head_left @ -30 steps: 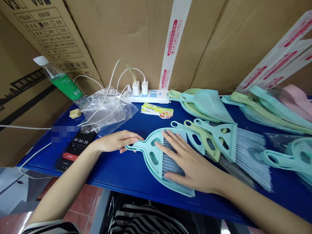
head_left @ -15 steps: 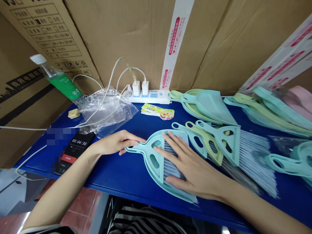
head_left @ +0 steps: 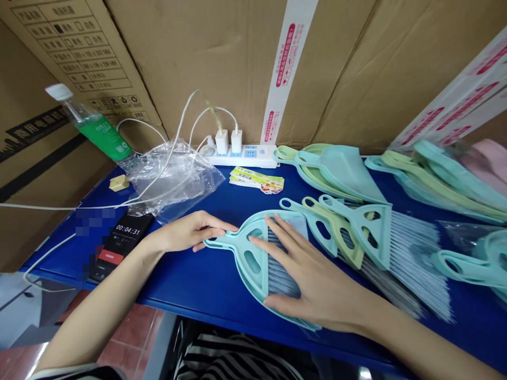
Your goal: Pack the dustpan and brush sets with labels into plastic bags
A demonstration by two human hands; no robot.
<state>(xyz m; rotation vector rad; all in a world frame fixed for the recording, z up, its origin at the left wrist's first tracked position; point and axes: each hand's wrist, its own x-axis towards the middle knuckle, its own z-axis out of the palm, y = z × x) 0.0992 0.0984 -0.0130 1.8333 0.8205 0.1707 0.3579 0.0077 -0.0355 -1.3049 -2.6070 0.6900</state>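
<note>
A mint-green dustpan [head_left: 246, 281] lies on the blue tabletop with a matching hand brush [head_left: 259, 262] nested in it, bristles toward the right. My left hand [head_left: 193, 232] pinches the stacked handles of both at their left end, thumb on top. My right hand [head_left: 303, 264] rests spread over the grey-blue bristles, fingers apart, hiding part of them and the pan's right side. Just right of it lie more hand brushes: a mint one [head_left: 322, 232], a yellow-green one [head_left: 351, 245] and another mint one [head_left: 381, 258].
Stacked dustpans [head_left: 336, 166] lie behind the brushes, and bagged sets [head_left: 439, 174] at the far right. A power strip [head_left: 257, 157], paper labels [head_left: 253, 179], clear plastic bags [head_left: 178, 179], a bottle [head_left: 105, 138] and a phone [head_left: 122, 245] occupy the back and left. Cardboard boxes [head_left: 214, 58] stand behind.
My right hand's thumb has shifted slightly left across the bristles, and the bristle tips near it sit closer in to the pan. My left hand keeps its hold.
</note>
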